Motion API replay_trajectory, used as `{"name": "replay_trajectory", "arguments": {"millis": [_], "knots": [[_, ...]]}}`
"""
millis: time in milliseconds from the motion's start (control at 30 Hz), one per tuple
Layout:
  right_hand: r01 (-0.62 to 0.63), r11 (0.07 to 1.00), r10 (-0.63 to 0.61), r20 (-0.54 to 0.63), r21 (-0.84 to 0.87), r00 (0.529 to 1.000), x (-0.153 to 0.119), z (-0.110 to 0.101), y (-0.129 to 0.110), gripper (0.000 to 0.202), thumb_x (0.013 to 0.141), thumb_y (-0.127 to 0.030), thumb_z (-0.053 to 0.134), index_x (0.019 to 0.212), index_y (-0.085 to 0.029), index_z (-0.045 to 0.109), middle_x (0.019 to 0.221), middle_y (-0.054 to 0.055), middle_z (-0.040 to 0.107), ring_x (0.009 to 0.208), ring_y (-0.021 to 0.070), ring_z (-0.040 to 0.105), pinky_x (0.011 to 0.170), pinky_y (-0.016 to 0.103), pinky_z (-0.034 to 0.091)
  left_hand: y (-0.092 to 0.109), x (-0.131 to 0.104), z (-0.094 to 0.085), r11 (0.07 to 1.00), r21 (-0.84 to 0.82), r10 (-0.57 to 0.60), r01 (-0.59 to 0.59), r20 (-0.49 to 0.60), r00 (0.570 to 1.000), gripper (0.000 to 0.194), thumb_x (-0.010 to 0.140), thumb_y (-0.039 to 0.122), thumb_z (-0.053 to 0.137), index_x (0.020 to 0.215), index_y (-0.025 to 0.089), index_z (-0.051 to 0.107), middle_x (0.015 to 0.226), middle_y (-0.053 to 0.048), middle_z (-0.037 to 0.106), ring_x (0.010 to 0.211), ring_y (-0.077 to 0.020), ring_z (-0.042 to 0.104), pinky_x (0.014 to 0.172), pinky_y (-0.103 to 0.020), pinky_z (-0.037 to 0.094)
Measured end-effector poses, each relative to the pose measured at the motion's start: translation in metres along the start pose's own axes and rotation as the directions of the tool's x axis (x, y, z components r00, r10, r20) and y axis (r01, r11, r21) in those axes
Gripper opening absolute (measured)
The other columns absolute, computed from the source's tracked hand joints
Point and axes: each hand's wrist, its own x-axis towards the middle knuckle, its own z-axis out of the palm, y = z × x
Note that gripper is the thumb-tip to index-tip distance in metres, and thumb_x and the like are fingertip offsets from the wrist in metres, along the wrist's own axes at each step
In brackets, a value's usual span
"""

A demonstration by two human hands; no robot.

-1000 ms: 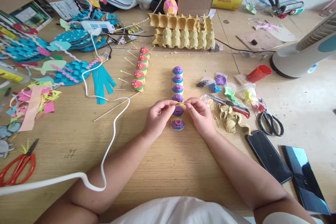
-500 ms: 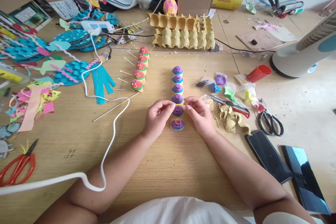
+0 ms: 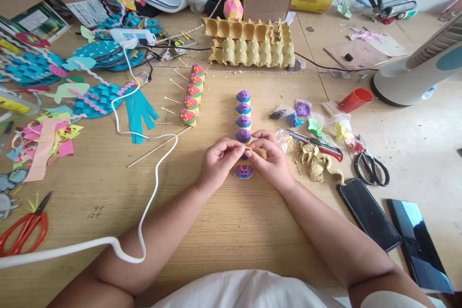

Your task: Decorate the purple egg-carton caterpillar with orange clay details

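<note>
A thin orange strip of clay (image 3: 248, 148) is pinched between the fingertips of my left hand (image 3: 222, 159) and my right hand (image 3: 269, 156). Both hands are closed on it, over the near part of an egg-carton strip (image 3: 243, 121) whose cups wear purple and blue clay with small faces. My fingers partly cover the second-nearest cup. The nearest cup (image 3: 243, 171) carries an orange clay loop on its top. To the left stands another egg-carton strip (image 3: 191, 102) with red and green clay faces and thin green-tipped sticks.
Bags of coloured clay (image 3: 303, 108), a utility knife (image 3: 317, 143), black-handled scissors (image 3: 371, 166) and two phones (image 3: 370, 214) lie on the right. A white cable (image 3: 158, 178) crosses the left side near red-handled scissors (image 3: 27, 226). Egg cartons (image 3: 258, 53) stand at the back.
My hands have come together, and their fingertips now meet at the orange clay strip above the second-nearest cup. The two carton strips have stayed in place.
</note>
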Motion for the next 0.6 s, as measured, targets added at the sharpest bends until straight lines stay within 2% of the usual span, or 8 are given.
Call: {"name": "replay_trajectory", "arguments": {"millis": [267, 467, 600], "knots": [[-0.027, 0.996, 0.03, -0.034, 0.082, 0.999, -0.0004, 0.0004, 0.0008, 0.019, 0.091, -0.047, 0.075, 0.092, -0.028, 0.072, 0.116, 0.007, 0.063, 0.118, 0.024, 0.06, 0.11, 0.044, 0.045, 0.0, 0.0004, 0.0, 0.999, 0.043, -0.011, 0.012, -0.024, 1.0, 0.023, 0.09, 0.043, 0.076, 0.088, 0.02, 0.078, 0.083, -0.003, 0.071, 0.079, -0.0152, 0.063, 0.075, -0.026, 0.051], [0.009, 0.994, -0.005, -0.031, 0.109, 0.999, 0.0001, 0.0002, 0.0019, 0.014, 0.093, -0.04, 0.074, 0.091, -0.027, 0.069, 0.113, 0.006, 0.062, 0.114, 0.0222, 0.061, 0.107, 0.042, 0.046, 0.0002, -0.0001, 0.0002, 0.999, 0.036, -0.023, 0.023, -0.016, 1.0, 0.023, 0.09, 0.042, 0.076, 0.09, 0.02, 0.078, 0.087, -0.004, 0.072, 0.081, -0.0154, 0.064, 0.077, -0.026, 0.052], [0.025, 0.994, -0.022, -0.033, 0.104, 0.999, 0.0003, 0.0005, 0.0027, 0.018, 0.096, -0.042, 0.07, 0.09, -0.026, 0.066, 0.105, 0.006, 0.062, 0.108, 0.0223, 0.061, 0.1, 0.041, 0.048, -0.0008, -0.0003, 0.0006, 0.999, -0.009, -0.051, 0.051, -0.041, 0.998, 0.024, 0.089, 0.043, 0.077, 0.096, 0.021, 0.08, 0.091, -0.004, 0.075, 0.083, -0.0148, 0.065, 0.078, -0.025, 0.052]]}}
